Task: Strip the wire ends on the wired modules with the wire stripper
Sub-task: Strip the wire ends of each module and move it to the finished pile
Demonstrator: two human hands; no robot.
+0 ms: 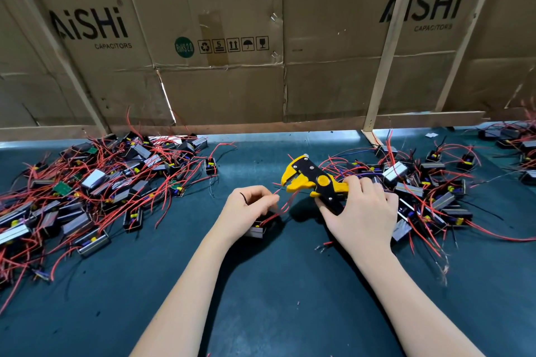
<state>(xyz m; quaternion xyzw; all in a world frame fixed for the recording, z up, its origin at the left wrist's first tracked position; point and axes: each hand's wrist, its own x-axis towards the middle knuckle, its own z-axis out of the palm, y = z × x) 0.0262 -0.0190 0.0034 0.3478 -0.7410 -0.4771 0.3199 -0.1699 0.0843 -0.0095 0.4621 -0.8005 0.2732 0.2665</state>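
The person is working at a dark green mat (261,284), midway through one module. The left hand (246,209) is pinching a red wire (282,206) between curled fingertips, and that wire is running down to a small black wired module (258,227) sitting on the mat just under the wrist. The right hand (362,209) is gripping the handles of a yellow-and-black wire stripper (311,180), fingers wrapped round them, with the tool's jaws pointing left toward the wire and standing apart.

The wire's free end is hanging just short of the jaws, so I judge this to be the feeding step: the end is being lined up but is not yet seated. The next move looks to call for steadying the wire tip, slipping it squarely between the jaws to the right depth, then squeezing the handles; a limp wire like this could easily bend away or go in crooked.

There are no bins or trays in sight. Instead the modules are lying loose in heaps: a large pile (95,182) tangled with red leads to the left, another pile (429,191) to the right behind the tool hand, and a few more at the far right edge. Which heap is finished, I cannot tell. Flattened cardboard cartons (217,38) are walling off the back of the bench.
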